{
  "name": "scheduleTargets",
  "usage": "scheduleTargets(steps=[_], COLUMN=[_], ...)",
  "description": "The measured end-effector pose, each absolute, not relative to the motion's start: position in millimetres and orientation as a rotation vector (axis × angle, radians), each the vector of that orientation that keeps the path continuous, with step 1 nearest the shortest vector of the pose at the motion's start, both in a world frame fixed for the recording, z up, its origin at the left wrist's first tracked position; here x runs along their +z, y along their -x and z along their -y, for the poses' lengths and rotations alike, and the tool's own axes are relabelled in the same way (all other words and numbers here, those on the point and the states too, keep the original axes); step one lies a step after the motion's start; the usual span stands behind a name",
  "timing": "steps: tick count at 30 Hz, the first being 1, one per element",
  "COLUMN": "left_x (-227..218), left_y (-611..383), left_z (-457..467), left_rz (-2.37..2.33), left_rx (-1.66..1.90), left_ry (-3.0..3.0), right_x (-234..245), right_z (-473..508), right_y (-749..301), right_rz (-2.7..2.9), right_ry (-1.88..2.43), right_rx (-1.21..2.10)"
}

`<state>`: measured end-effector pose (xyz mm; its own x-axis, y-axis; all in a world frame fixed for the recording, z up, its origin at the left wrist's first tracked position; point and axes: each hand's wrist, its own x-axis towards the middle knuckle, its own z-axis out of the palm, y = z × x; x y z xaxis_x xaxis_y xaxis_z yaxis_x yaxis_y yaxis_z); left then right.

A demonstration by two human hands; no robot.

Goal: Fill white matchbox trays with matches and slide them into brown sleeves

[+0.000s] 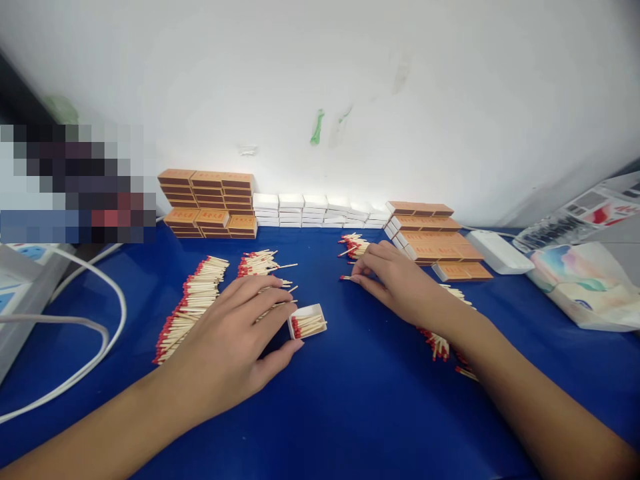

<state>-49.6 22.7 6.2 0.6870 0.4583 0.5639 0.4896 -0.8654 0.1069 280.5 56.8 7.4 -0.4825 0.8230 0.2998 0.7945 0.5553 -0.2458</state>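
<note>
My left hand grips the left end of a small white matchbox tray between thumb and forefinger. Inside the tray lie several red-headed matches. My right hand is closed in a pinch on a match, its red head pointing left. Just beyond that hand is a pile of matches. A long row of matches runs to the left of my left hand, and a smaller pile lies beyond its fingers, partly hidden. More matches show under my right forearm.
Along the wall stand stacked brown matchboxes, white trays and more matchboxes. A white power adapter and a tissue pack are at right. White cables curve over the blue table at left.
</note>
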Motion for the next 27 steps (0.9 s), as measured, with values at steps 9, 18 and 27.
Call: scheduleTargets(steps=[9,18,27], left_x=[5.9,4.4,6.1], left_y=[48.5,46.7,48.7], left_z=[-23.5,-21.1,-21.8], left_rz=[0.818,0.793,0.802], left_rx=[-0.917,-0.927,-0.939], left_ry=[2.869,2.849,2.857], right_x=[31.8,17.1,10.3], right_z=[-7.4,-8.8,-61.7], right_y=[-212.7,-203.7,-289.9], right_rz=[2.478,2.535,2.353], right_ry=[1.047,1.055,1.342], right_rx=[-0.055,-0.198,-0.215])
